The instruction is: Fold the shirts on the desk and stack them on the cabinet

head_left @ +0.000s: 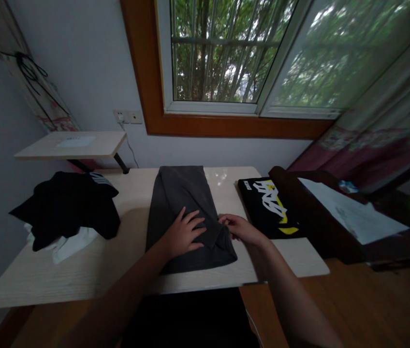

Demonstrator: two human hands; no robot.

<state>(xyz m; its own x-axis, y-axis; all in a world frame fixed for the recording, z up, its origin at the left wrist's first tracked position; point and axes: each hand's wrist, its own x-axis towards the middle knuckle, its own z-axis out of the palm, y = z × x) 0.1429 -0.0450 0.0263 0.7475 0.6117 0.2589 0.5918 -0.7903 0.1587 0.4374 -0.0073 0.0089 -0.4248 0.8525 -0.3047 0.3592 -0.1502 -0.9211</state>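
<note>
A dark grey garment (181, 203), folded into a long shape, lies on the pale wooden desk (125, 275) in front of me. Whether it is trousers or shorts I cannot tell. My left hand (185, 234) rests flat on its lower middle, fingers spread. At its right edge my right hand (239, 228) has its fingers closed in a pinch on a lifted corner of the cloth. The fingertips of that hand are partly hidden. To the right sits a folded black T-shirt (263, 205) with a white and yellow print.
A heap of black clothing (70, 208) lies at the left over a white cloth (76, 241). Behind it stands a small raised shelf (45, 147). Right of the desk is a dark brown surface (314, 227) bearing a white sheet (353, 212). A window is at the back.
</note>
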